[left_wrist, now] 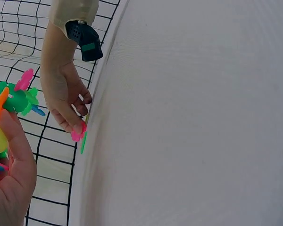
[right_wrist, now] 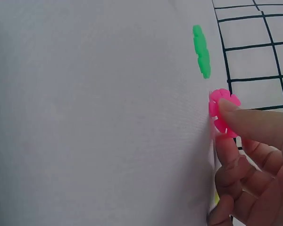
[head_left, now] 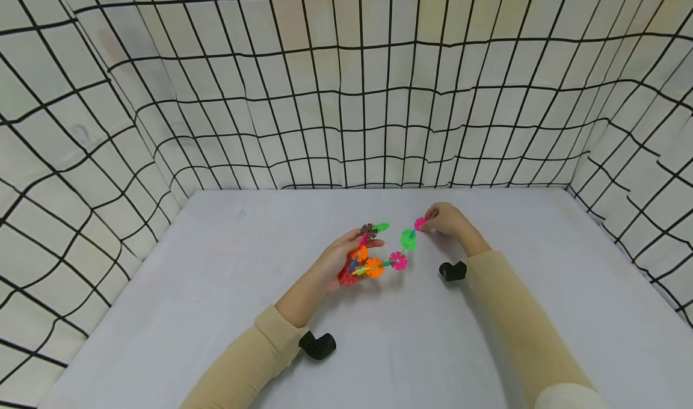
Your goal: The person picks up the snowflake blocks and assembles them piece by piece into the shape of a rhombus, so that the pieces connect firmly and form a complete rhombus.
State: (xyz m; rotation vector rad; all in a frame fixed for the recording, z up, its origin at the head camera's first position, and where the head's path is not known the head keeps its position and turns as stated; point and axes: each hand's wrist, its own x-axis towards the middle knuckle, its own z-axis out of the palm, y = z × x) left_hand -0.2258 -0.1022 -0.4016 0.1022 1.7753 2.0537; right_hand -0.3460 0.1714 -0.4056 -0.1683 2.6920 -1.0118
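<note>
A chain of colourful plastic snowflake discs curves between the two hands. My left hand holds its near part, with a red disc by the palm and a brown disc at the fingertips. An orange disc and a pink disc follow along the curve towards a green disc. At the right end, my right hand pinches another pink disc between thumb and fingers. In the right wrist view a green disc appears edge-on just beyond it.
Both hands are above a white tabletop. White walls with a black grid enclose it at the back and sides. Black wrist devices sit at both sleeve cuffs.
</note>
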